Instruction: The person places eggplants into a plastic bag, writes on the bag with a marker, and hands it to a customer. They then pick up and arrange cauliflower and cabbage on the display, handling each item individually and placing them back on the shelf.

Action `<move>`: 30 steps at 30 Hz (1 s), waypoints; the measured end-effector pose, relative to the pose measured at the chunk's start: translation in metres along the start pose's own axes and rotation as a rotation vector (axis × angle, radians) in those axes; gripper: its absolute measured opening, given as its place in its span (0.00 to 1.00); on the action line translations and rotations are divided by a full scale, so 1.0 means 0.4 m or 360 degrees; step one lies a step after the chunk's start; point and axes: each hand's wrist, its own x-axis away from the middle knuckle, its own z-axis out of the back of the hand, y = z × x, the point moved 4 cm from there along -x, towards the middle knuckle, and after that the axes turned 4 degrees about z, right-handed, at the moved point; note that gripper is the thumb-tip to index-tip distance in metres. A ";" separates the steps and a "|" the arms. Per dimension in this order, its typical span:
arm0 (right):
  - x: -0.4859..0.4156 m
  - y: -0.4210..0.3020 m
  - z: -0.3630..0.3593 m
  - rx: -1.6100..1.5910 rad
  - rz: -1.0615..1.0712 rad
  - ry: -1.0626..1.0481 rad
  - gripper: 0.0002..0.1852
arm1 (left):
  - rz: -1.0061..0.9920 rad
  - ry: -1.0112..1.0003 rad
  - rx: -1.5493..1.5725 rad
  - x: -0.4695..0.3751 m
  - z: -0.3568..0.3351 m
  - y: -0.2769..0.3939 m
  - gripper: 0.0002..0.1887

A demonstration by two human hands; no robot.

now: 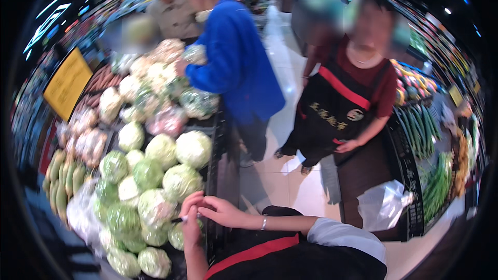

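Observation:
My two hands meet over the right edge of the cabbage display. My left hand (191, 227) has its fingers around a slim pen-like marker (178, 220), whose dark end sticks out to the left. Touching it from the right is my right hand (223, 212), its fingertips close to the marker's pale end; whether it grips the marker is unclear. A silvery bracelet (264, 222) circles my right wrist. Just left of the hands lie film-wrapped round cabbages (156, 207), heaped on a dark display stand (212, 163).
Wrapped cauliflowers (157, 74), long green-white radishes (64, 182) and a yellow sign (69, 84) flank the heap. A person in blue (237, 54) handles wrapped produce; a person in an aprón (334, 112) stands across the aisle. A clear plastic bag (383, 204) lies by the right-hand stand.

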 end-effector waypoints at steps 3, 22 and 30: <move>0.009 -0.039 -0.041 0.0588 0.0179 -0.0177 0.12 | 0.0273 -0.0093 0.0324 0.017 0.015 -0.020 0.22; 0.036 -0.066 -0.132 0.1196 0.0358 -0.0077 0.11 | 0.0166 0.0260 0.1628 0.035 0.060 0.061 0.21; 0.063 -0.073 -0.117 0.0910 0.0263 -0.0205 0.13 | 0.0223 0.0222 0.1507 0.049 0.030 0.078 0.23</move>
